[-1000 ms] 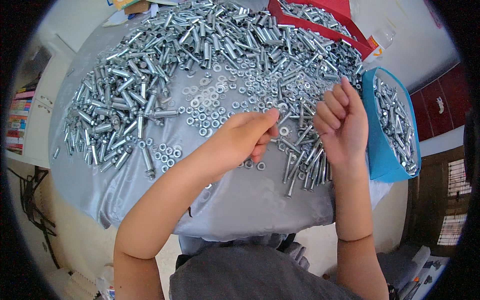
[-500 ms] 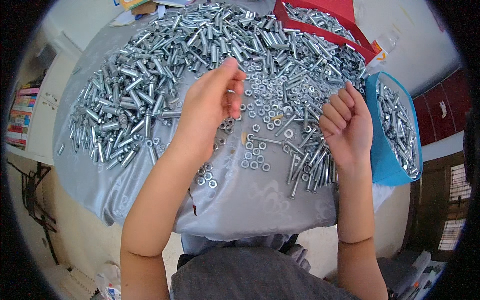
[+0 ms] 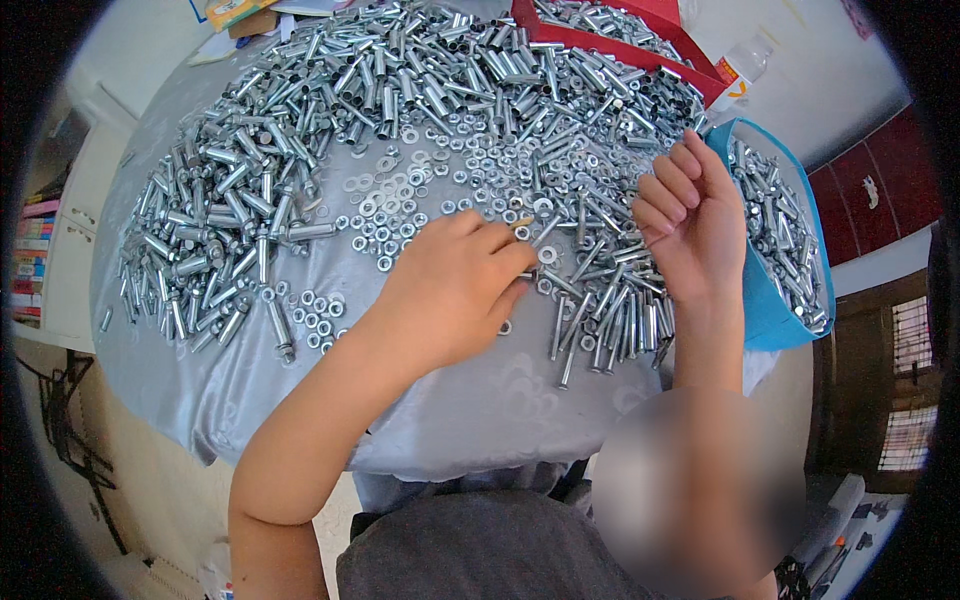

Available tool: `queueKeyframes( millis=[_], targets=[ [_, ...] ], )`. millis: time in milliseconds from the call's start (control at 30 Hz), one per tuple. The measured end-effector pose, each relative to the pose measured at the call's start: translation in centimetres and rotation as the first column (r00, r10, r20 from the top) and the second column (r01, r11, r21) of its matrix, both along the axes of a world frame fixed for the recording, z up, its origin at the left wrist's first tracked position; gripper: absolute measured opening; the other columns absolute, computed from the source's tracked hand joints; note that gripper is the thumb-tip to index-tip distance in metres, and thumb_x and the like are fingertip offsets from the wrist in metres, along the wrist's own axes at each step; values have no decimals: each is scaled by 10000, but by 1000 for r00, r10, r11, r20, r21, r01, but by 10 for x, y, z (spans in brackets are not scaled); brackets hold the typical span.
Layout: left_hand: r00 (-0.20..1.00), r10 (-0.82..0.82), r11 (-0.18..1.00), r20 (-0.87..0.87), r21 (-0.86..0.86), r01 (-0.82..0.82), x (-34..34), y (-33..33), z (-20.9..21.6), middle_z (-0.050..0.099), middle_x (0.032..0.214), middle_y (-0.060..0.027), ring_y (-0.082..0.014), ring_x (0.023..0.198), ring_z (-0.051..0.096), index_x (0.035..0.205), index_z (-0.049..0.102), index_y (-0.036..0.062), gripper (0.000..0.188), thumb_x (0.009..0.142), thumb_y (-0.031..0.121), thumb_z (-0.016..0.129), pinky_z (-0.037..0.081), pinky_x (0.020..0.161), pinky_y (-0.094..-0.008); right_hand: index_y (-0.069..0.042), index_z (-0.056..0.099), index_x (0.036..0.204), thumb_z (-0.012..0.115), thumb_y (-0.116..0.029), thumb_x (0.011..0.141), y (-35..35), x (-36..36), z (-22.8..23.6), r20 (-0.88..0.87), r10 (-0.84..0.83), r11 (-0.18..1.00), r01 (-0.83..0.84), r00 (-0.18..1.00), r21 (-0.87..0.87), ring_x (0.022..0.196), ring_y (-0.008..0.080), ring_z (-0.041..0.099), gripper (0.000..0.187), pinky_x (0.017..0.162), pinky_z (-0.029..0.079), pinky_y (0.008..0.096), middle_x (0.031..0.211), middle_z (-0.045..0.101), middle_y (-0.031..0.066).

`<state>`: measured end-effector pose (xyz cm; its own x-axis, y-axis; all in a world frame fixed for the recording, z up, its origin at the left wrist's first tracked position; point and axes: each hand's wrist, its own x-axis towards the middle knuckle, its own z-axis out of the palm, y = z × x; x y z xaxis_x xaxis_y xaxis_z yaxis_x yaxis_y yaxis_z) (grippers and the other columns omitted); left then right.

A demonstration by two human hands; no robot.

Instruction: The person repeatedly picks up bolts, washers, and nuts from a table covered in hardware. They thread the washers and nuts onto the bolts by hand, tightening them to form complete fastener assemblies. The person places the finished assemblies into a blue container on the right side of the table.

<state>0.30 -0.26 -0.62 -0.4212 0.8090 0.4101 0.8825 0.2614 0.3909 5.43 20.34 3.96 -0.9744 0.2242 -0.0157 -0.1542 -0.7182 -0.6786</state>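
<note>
My left hand (image 3: 450,288) is down over the middle of the table, its fingers bent and closed round a thin bolt (image 3: 528,273) that is mostly hidden under them. Loose hex nuts (image 3: 385,238) and flat washers (image 3: 375,200) lie just beyond that hand. To its right is a heap of long thin bolts (image 3: 615,320). My right hand (image 3: 690,215) is raised above the right side of that heap, fingers curled into the palm. Whatever it may hold is hidden.
Metal sleeves (image 3: 400,80) form a wide pile at the back, with sleeve anchors (image 3: 215,210) at the left. A blue bin (image 3: 775,295) of metal parts stands right, a red box (image 3: 640,58) behind. Beside the box is a clear bottle (image 3: 745,65). A grey cloth (image 3: 480,420) covers the table.
My left hand has come down and to the right, from above the nuts onto the thin bolt, and its fingers have closed. My right hand stays curled in nearly the same place.
</note>
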Motion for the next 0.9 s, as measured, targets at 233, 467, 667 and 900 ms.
queueKeyframes(
  millis=[233, 467, 667, 900],
  targets=[
    [998, 1, 1000, 55, 2, -1, -3, 2, 0, 571, 820, -89, -269, 769, 522, 920, 554, 58, 208, 717, 84, 591, 420, 704, -360, -89, 440, 651, 467, -264, 879, 3, -1, 5, 56, -266, 756, 172, 963, 632, 479, 45, 335, 289, 427, 257, 200, 539, 382, -41],
    [926, 37, 948, 376, 278, -151, 1, 3, 10, 557, 814, -47, -150, 725, 514, 1082, 548, 59, 295, 788, 73, 566, 410, 669, -262, -17, 606, 802, 533, -232, 846, 13, -6, -3, 92, -289, 407, 36, 953, 913, 564, 62, 440, 232, 489, 328, 187, 630, 518, -10],
    [618, -173, 788, 767, 485, -380, -5, 4, 12, 561, 829, 8, -53, 697, 469, 1068, 565, 47, 242, 839, 122, 541, 383, 643, -189, 7, 604, 789, 674, -142, 691, 32, 2, -7, 9, -319, -96, -42, 948, 995, 600, 78, 473, 192, 550, 390, 221, 655, 553, 17],
    [592, -106, 752, 799, 454, -478, -8, 5, 11, 575, 828, -4, -58, 689, 469, 1072, 560, 41, 250, 838, 126, 534, 385, 646, -190, -3, 599, 587, 743, -268, 598, 25, 38, 28, 619, -247, -250, -666, 746, 703, 513, 194, 539, 302, 502, 417, 310, 548, 566, 121]
  ],
)
